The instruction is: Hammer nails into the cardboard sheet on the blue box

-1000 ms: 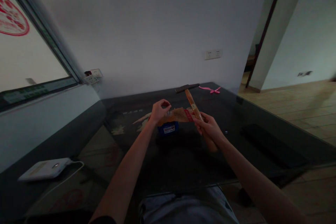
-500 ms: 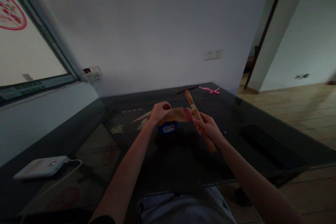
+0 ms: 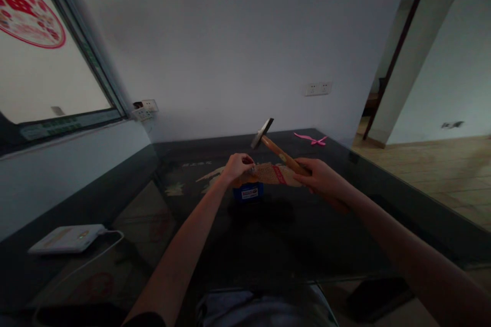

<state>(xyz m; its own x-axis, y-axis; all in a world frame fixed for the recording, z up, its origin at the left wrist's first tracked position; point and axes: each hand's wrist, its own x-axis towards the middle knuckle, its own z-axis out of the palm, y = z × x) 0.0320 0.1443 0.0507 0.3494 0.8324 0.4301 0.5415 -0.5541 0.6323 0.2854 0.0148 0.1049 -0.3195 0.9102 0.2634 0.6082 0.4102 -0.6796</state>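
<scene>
My right hand is wrapped round the wooden handle of a hammer. The hammer points up and to the left, its metal head in the air beyond my left hand. My left hand is closed in a pinch over a flat tan strip with a red band; what its fingertips hold is too small to make out. Under the strip's left part stands a blue box with a white label. The strip's right end reaches close to my right hand; whether they touch is unclear.
A white power bank with a white cable lies at the left of the dark glossy table. A pink ribbon lies at the back right. Behind the table is a wall with sockets.
My right hand has moved right and swung the hammer over, so its head is now raised and farther left. My left hand keeps its pinch at the strip. The view has shifted slightly.
</scene>
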